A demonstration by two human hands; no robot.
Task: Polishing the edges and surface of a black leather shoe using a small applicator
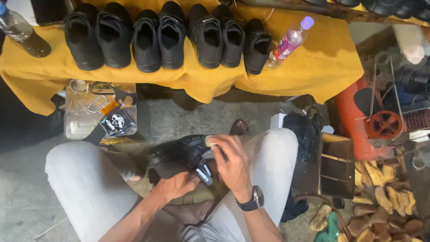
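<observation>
Hands, left hand (177,184) and right hand (231,162), grip ribbed black sandal (186,152).

A shoe-repair workshop: black shoes (170,38) lined on the yellow-draped table (322,62), wooden shoe lasts (380,192) heaped right of it.

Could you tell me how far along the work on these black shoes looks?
Seven black shoes already stand lined up on the yellow cloth. In hand: the left hand steadies a black shoe while the right hand presses a small pale piece against it. No others wait nearby.
</observation>
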